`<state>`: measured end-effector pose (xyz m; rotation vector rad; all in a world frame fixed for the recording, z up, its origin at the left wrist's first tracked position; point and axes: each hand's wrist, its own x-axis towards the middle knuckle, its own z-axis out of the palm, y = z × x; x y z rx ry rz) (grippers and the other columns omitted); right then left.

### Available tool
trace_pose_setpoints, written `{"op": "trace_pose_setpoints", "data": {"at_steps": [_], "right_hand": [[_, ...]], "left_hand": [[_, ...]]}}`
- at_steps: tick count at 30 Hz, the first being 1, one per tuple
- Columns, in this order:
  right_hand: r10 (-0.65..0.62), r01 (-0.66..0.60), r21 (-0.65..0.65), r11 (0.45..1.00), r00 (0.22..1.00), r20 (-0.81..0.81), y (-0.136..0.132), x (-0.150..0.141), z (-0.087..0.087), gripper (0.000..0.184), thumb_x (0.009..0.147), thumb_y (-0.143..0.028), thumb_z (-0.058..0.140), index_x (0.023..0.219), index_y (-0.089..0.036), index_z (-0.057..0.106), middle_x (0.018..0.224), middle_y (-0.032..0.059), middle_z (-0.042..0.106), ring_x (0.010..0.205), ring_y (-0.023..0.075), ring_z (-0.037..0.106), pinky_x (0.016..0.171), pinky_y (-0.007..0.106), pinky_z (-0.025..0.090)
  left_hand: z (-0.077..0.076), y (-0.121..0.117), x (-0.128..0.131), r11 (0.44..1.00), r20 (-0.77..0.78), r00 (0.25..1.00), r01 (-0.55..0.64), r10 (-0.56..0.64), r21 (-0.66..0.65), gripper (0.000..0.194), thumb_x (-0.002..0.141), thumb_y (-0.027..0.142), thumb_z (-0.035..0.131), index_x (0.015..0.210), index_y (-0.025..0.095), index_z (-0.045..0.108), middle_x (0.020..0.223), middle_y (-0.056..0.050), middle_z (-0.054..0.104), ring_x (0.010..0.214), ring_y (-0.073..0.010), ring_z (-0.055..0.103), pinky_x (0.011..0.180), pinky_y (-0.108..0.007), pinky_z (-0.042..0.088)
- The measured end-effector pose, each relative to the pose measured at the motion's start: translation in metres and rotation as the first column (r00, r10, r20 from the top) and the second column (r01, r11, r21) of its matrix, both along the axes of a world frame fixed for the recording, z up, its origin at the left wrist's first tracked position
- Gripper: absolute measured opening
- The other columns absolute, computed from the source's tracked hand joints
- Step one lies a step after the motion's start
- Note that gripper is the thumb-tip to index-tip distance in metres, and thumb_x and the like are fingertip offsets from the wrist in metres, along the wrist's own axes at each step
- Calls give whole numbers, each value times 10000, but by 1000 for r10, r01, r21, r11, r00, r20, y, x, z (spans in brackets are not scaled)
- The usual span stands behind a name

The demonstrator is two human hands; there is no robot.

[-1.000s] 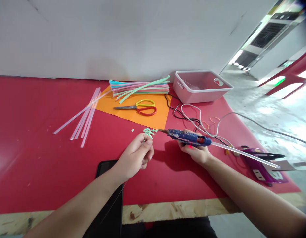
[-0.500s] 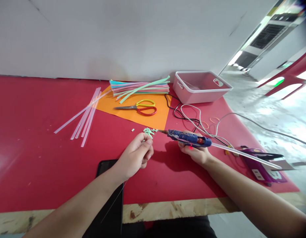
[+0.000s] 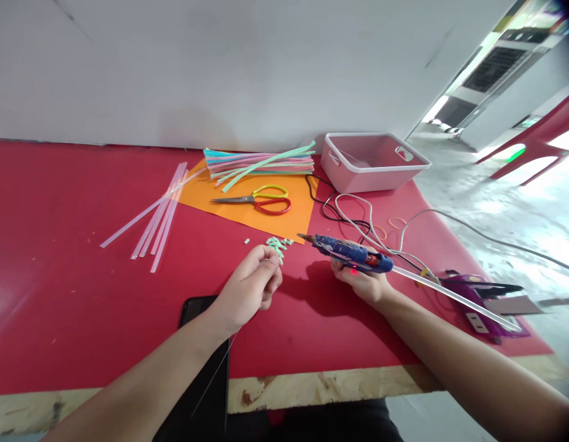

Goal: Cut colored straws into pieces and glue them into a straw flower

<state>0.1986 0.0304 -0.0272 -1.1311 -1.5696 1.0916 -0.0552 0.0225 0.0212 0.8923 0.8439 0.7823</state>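
My right hand [image 3: 360, 282] is wrapped around the handle of a blue hot glue gun [image 3: 346, 250]. A long clear glue stick [image 3: 454, 298] juts from the gun's back end, and its nozzle points left over the orange sheet's lower corner. My left hand [image 3: 254, 282] is closed in a pinch on a thin wire [image 3: 215, 374], whose tail hangs below the wrist. What sits at the fingertips is too small to make out. Just beyond them lies a small heap of short pale green pieces [image 3: 275, 244] on the red tabletop [image 3: 81, 307].
On an orange sheet [image 3: 238, 216] lie scissors [image 3: 254, 199] and a bundle of coloured fuzzy stems [image 3: 261, 162]. Spare glue sticks [image 3: 162, 221] are to the left. A pink basket [image 3: 374, 166], tangled cables [image 3: 371, 212] and a purple power strip [image 3: 477, 301] are on the right. A black phone-like slab [image 3: 205, 380] overhangs the front edge.
The glue gun's nozzle has tipped upward and drawn slightly away from my left hand. My left hand has shifted a little to the left, still pinched.
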Motion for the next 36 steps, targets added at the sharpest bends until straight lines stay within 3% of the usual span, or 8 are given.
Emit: {"op": "trace_pose_setpoints", "data": {"at_steps": [4,10,15,19,25,36], "right_hand": [[-3,3,-17,1000,1000,-12,0,0,2,63,670,-173,592,649,-202,540,610,-26,497,552,124,448,526,273,369],[-27,22,-94,995,998,-51,-2,-6,9,85,653,-157,600,716,-187,650,682,4,613,589,139,526,560,280,399],[-67,32,-190,981,982,-179,6,-15,12,52,652,-169,553,680,-185,594,569,-18,541,477,114,476,504,282,367],[-55,-25,-246,969,948,-315,14,-14,21,255,608,-185,546,860,-207,575,661,-24,528,513,119,478,531,307,414],[-40,-100,-269,958,882,-469,20,-5,34,382,559,-71,605,900,-234,551,877,2,596,699,135,536,657,346,484],[-71,-69,-289,955,891,-448,21,-2,31,425,605,-101,654,968,-274,515,944,2,638,713,138,542,657,338,474]], "left_hand": [[0,0,0,1000,-9,1000,-3,3,-4,187,948,313,454,798,213,405,553,85,432,413,-35,216,372,-139,188],[-2,1,0,1000,3,1000,-7,7,-3,196,947,333,462,800,214,411,552,85,434,414,-35,220,375,-142,190],[-1,1,0,999,-21,999,-42,42,-2,196,942,317,464,787,212,406,554,86,431,416,-33,205,376,-143,186],[1,1,1,998,-43,997,-69,69,3,184,943,294,447,785,212,404,549,86,420,416,-35,209,378,-147,186],[4,0,1,996,-68,993,-91,91,1,195,939,301,455,775,208,402,546,87,410,413,-33,204,381,-154,175],[4,1,1,995,-69,993,-100,100,14,202,933,311,464,770,211,397,545,90,403,411,-33,197,387,-165,168]]}}
